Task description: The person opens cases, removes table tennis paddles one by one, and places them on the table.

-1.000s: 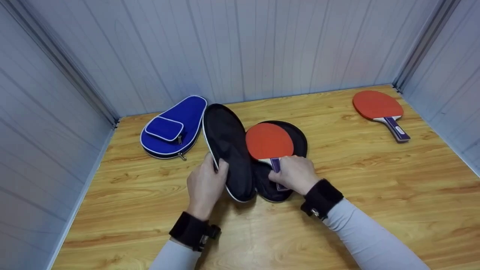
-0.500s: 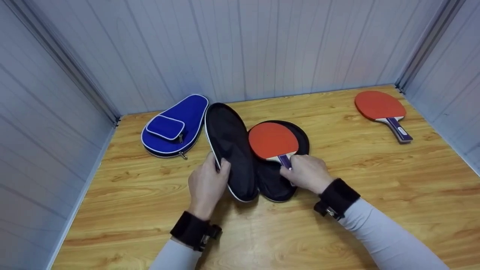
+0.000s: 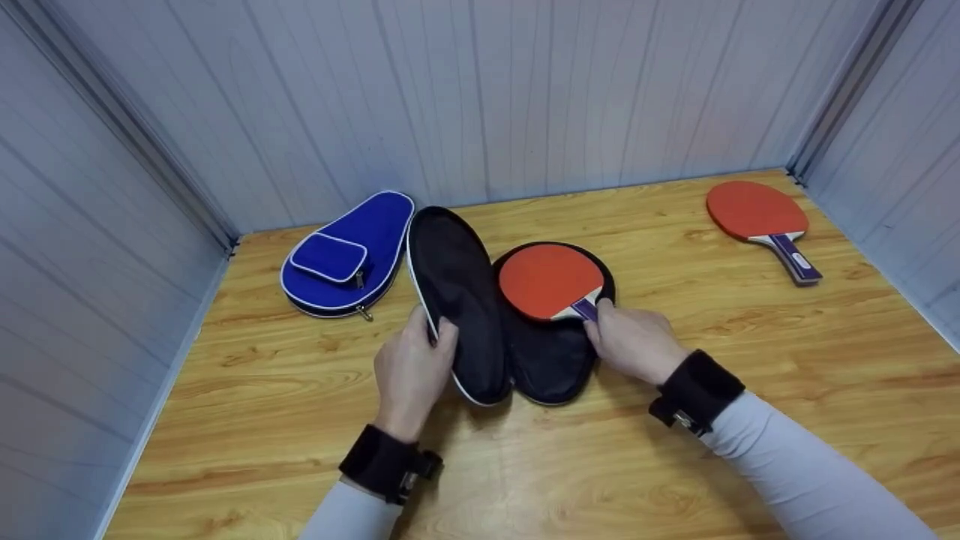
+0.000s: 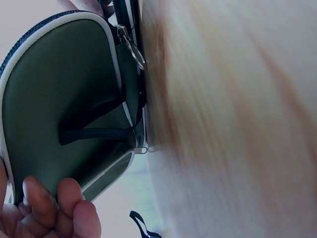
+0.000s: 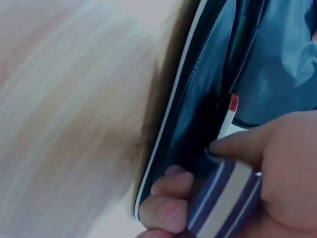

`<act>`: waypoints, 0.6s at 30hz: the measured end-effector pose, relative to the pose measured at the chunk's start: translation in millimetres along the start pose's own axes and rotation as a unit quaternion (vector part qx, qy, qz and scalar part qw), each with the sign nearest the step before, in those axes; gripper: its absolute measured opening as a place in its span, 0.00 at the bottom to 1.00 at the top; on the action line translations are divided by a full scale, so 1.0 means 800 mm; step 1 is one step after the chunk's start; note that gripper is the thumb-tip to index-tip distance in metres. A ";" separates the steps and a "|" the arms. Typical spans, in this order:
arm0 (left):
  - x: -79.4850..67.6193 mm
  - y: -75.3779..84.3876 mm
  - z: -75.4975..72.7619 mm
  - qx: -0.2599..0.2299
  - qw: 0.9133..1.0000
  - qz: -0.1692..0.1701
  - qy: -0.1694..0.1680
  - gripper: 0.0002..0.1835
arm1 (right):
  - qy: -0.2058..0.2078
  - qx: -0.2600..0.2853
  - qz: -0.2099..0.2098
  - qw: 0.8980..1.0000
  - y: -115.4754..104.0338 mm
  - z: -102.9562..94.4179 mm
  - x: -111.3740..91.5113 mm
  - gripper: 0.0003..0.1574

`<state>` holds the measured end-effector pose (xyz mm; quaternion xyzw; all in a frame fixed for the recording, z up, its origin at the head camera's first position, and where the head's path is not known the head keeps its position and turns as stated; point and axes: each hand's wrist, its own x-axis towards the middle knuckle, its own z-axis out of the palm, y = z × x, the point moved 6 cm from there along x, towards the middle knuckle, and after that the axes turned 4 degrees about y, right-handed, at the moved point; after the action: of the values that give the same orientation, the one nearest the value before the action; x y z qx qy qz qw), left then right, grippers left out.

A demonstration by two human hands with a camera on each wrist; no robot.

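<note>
A paddle case lies unzipped in the middle of the table, its black lining showing. Its raised flap (image 3: 457, 300) leans up on the left, and my left hand (image 3: 411, 367) pinches the flap's white-piped edge, thumb on the lining. The outside of the case (image 4: 59, 84) looks dark green in the left wrist view, with a black strap loop and zip pull. My right hand (image 3: 637, 341) grips a red table tennis paddle (image 3: 551, 281) by its purple-striped handle (image 5: 225, 198). The blade overlaps the round end of the lower half (image 3: 551, 367), tilted, its handle pointing down and right.
A closed blue paddle case (image 3: 386, 232) with white piping and a small zipped pocket lies at the back left, beside the flap. Another red paddle (image 3: 757, 210) rests at the back right. Pale panel walls (image 3: 517, 97) border the wooden table (image 3: 750, 360) behind and at both sides.
My right hand has moved right, turning the paddle so its handle now points toward the lower right, past the case's edge. My left hand keeps holding the flap in place.
</note>
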<state>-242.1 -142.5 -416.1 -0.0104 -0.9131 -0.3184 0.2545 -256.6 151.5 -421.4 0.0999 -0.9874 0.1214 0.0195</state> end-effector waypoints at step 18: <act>0.000 -0.001 -0.001 0.003 1.000 0.002 0.004 0.10 | 0.098 0.026 -0.065 0.993 0.035 -0.048 -0.004 0.15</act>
<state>-241.9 -143.3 -415.8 -0.0103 -0.9128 -0.3156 0.2589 -258.8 188.3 -390.9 0.1521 -0.9685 0.1550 0.1218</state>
